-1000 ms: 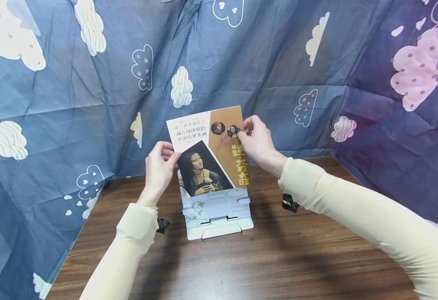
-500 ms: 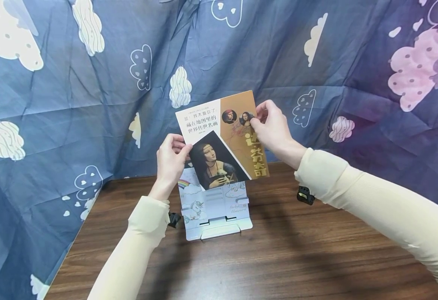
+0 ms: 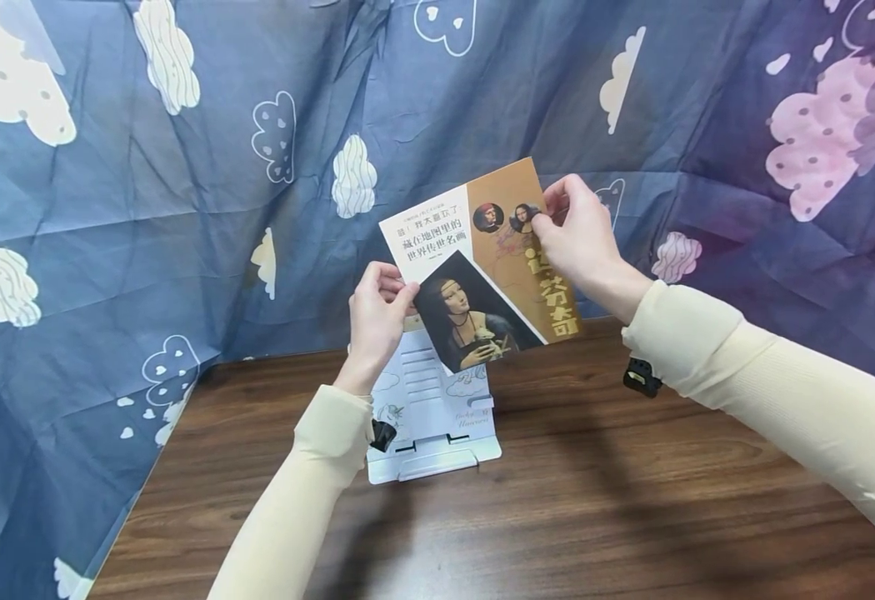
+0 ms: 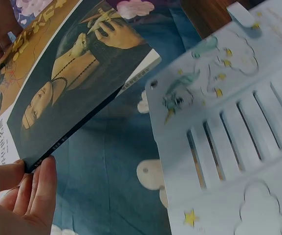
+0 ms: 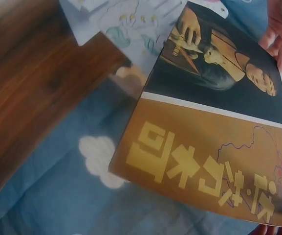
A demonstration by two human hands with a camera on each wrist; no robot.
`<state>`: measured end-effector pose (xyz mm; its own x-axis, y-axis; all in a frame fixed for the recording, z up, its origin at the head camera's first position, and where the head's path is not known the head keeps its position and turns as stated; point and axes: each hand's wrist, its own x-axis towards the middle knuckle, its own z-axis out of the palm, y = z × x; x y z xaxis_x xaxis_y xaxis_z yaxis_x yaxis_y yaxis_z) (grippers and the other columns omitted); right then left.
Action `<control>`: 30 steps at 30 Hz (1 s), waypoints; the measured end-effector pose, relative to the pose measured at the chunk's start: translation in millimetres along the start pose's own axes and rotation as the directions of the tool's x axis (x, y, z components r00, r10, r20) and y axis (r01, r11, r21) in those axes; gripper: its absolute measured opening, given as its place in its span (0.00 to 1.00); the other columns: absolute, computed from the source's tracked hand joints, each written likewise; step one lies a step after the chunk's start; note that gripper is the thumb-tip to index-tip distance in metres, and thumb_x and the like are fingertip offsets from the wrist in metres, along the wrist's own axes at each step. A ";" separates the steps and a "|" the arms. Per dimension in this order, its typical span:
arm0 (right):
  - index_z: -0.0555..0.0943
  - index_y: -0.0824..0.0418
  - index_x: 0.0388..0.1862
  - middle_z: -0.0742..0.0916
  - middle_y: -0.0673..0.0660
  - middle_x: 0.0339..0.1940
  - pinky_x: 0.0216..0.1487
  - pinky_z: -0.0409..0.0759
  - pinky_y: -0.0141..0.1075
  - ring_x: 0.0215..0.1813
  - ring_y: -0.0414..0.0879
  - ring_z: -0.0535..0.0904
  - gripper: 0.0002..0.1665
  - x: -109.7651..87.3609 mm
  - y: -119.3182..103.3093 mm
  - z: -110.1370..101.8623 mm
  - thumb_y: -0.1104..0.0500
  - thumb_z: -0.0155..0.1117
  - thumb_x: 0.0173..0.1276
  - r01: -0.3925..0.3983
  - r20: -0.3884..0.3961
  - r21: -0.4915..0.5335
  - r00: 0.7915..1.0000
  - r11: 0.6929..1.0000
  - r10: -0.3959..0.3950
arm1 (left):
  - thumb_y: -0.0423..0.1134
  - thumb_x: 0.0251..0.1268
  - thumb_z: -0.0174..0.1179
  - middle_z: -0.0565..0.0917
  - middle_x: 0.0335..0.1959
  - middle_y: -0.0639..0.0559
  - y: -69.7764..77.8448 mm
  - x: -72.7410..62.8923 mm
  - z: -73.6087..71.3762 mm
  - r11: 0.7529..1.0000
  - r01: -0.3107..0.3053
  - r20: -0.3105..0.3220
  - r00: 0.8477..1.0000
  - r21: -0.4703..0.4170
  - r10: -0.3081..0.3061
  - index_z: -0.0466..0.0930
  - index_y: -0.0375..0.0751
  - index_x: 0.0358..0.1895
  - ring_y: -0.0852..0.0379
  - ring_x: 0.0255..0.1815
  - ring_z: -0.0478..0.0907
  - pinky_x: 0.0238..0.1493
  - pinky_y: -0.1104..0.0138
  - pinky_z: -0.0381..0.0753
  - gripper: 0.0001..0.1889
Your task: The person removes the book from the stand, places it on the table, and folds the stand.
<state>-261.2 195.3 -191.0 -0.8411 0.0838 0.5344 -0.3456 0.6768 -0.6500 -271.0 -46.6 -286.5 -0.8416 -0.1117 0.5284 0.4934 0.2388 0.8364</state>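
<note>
A thin book (image 3: 437,225) with a white, dark and orange-brown cover is held up, tilted, in front of the backdrop. My left hand (image 3: 379,321) pinches its left edge between thumb and fingers; the left wrist view shows this grip at the spine side of the book (image 4: 77,73). My right hand (image 3: 583,242) pinches the opposite edge near the top corner. Behind and below the book, a pale bookstand (image 3: 437,417) with unicorn and cloud drawings stands on the table, its upper part partly hidden. The left wrist view shows slots in the bookstand (image 4: 228,137), apart from the book.
The dark wood table (image 3: 595,467) reaches back to a blue cloth backdrop (image 3: 205,167) with cloud prints, which hangs close behind the book and the bookstand. A small black device (image 3: 642,377) sits under the right wrist, another black device (image 3: 382,435) under the left.
Both hands have carried the book up and to the right, off the front of the bookstand, and it has tilted more. More of the bookstand's slotted middle shows; the bookstand stays in place.
</note>
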 end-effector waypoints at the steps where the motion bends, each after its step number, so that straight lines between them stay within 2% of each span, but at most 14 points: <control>1: 0.71 0.64 0.48 0.78 0.58 0.42 0.40 0.69 0.37 0.40 0.49 0.72 0.10 0.9 0.8 -2.4 0.64 0.52 0.69 0.002 -0.007 -0.008 1.000 1.000 -0.002 | 0.29 0.65 0.64 0.79 0.34 0.44 0.2 -0.1 3.1 1.000 0.001 0.003 1.000 -0.002 -0.001 0.74 0.33 0.45 0.49 0.33 0.83 0.34 0.61 0.85 0.10; 7: 0.71 0.64 0.51 0.78 0.57 0.43 0.41 0.69 0.36 0.42 0.48 0.72 0.14 5.5 8.7 -15.2 0.63 0.51 0.68 0.000 -0.023 -0.042 1.000 0.999 -0.001 | 0.30 0.64 0.64 0.79 0.33 0.46 2.2 -2.3 22.5 1.000 -0.001 0.010 1.000 0.006 0.001 0.73 0.36 0.44 0.52 0.33 0.84 0.32 0.67 0.84 0.10; 13: 0.72 0.64 0.52 0.79 0.57 0.43 0.42 0.68 0.35 0.42 0.47 0.73 0.15 12.1 22.7 -26.9 0.63 0.51 0.67 -0.024 -0.051 -0.078 0.998 0.997 0.020 | 0.27 0.64 0.63 0.77 0.33 0.44 7.1 -5.1 44.3 0.994 0.010 0.065 0.998 -0.104 -0.004 0.71 0.33 0.44 0.48 0.31 0.83 0.33 0.66 0.84 0.11; 17: 0.72 0.64 0.52 0.78 0.56 0.42 0.41 0.68 0.35 0.42 0.47 0.72 0.15 16.6 35.1 -33.2 0.62 0.51 0.67 -0.048 -0.064 -0.100 0.997 0.994 0.042 | 0.27 0.65 0.63 0.77 0.33 0.44 9.9 -6.9 57.6 0.991 0.029 0.095 0.995 -0.131 -0.017 0.71 0.33 0.45 0.49 0.31 0.83 0.33 0.68 0.84 0.11; 23: 0.72 0.63 0.50 0.79 0.55 0.40 0.40 0.69 0.33 0.41 0.47 0.73 0.14 21.3 59.0 -37.7 0.61 0.52 0.67 -0.090 -0.092 -0.125 0.993 0.988 0.079 | 0.27 0.65 0.63 0.78 0.33 0.45 8.6 -10.7 78.5 0.987 0.063 0.127 0.991 -0.148 -0.045 0.72 0.34 0.44 0.51 0.31 0.83 0.34 0.68 0.84 0.10; 30: 0.73 0.65 0.48 0.79 0.59 0.38 0.40 0.67 0.38 0.41 0.52 0.72 0.15 18.9 100.7 -38.8 0.57 0.53 0.68 -0.120 -0.095 -0.156 0.990 0.980 0.106 | 0.28 0.64 0.64 0.78 0.31 0.47 -2.8 -19.4 106.9 0.984 0.095 0.150 0.986 -0.148 -0.072 0.72 0.35 0.42 0.47 0.32 0.83 0.31 0.67 0.84 0.10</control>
<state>-295.7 293.4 -225.4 -0.8298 0.2242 0.5111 -0.1727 0.7676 -0.6172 -279.5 58.0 -314.7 -0.8985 0.0175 0.4385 0.4384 0.0814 0.8951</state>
